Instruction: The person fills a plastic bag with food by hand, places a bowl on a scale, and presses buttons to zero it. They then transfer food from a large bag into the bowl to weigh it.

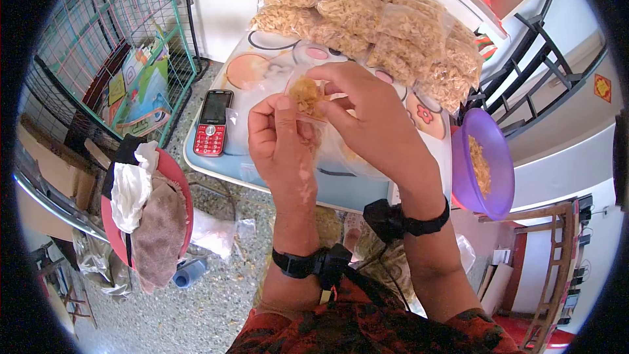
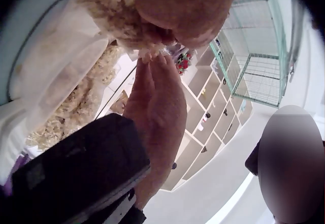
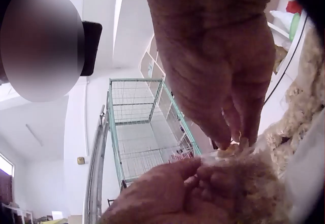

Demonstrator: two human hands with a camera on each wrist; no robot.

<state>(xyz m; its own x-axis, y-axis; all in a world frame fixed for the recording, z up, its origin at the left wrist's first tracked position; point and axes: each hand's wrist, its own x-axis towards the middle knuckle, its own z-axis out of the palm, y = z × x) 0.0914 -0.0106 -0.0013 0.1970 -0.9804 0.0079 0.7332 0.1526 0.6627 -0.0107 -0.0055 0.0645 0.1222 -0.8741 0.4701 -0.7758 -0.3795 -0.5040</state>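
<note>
Both hands meet over the table at a clear plastic bag (image 1: 306,95) of yellowish dried flakes. My left hand (image 1: 280,134) grips the bag's upper part, thumb on top and fingers curled. The fingertips of my right hand (image 1: 367,108) pinch at the bag's mouth from the right. In the left wrist view the bag (image 2: 114,16) bulges beside the left hand (image 2: 183,5), and the right hand (image 2: 160,102) reaches its edge. The right wrist view has flakes under the right fingertips, with the bag (image 3: 254,188) partly behind the left hand (image 3: 157,193).
Filled bags (image 1: 354,10) are piled along the table's (image 1: 219,151) back and right. A red phone (image 1: 213,123) lies at its left edge. A purple bowl (image 1: 501,164) with flakes stands at the right. A red stool (image 1: 183,223) holding cloths is at the left, near a wire cage (image 1: 177,46).
</note>
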